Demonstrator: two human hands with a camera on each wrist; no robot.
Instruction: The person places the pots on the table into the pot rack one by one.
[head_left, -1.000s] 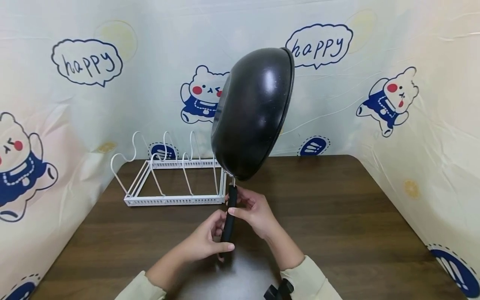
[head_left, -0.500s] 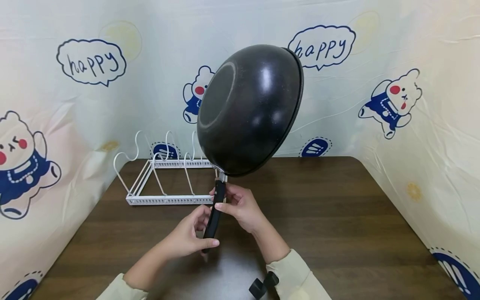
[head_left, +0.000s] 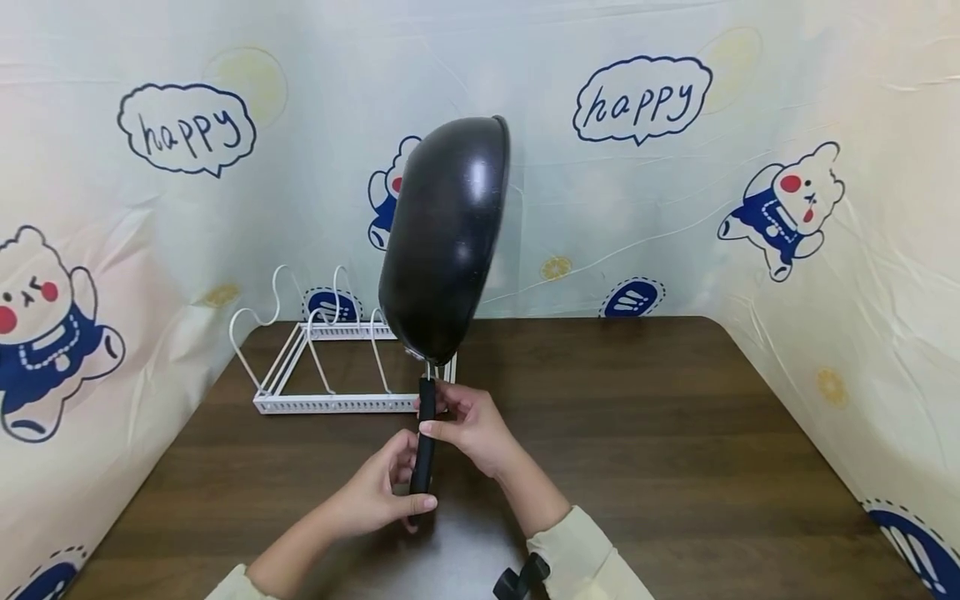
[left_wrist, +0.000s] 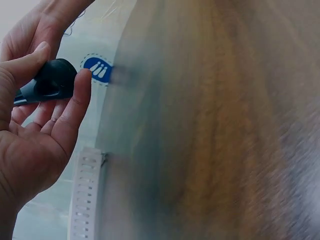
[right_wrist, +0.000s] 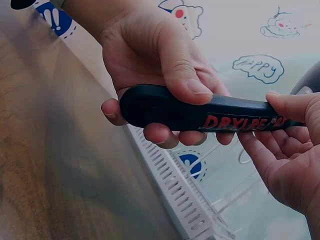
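A black wok (head_left: 446, 233) is held up on its side above the table, rim to the right and rounded underside to the left. Its black handle (head_left: 425, 454) points down toward me. My right hand (head_left: 476, 429) pinches the upper handle near the bowl, thumb on the near side. Lower down, my left hand (head_left: 375, 492) grips the handle's end between thumb and fingers. Red lettering on the handle (right_wrist: 240, 120) shows in the right wrist view. Behind the wok stands a white wire rack (head_left: 337, 404), its right part partly hidden by the wok and right hand.
The brown wooden table (head_left: 637, 450) carries the rack at its back left. A patterned cloth (head_left: 555, 192) with bears and "happy" bubbles hangs behind and at both sides. A black device (head_left: 521, 577) sits at the right cuff.
The wok first turned its flat base toward me, then swung back nearly edge-on. It stands farther left and more upright than a second ago. Both hands moved left with it, keeping hold.
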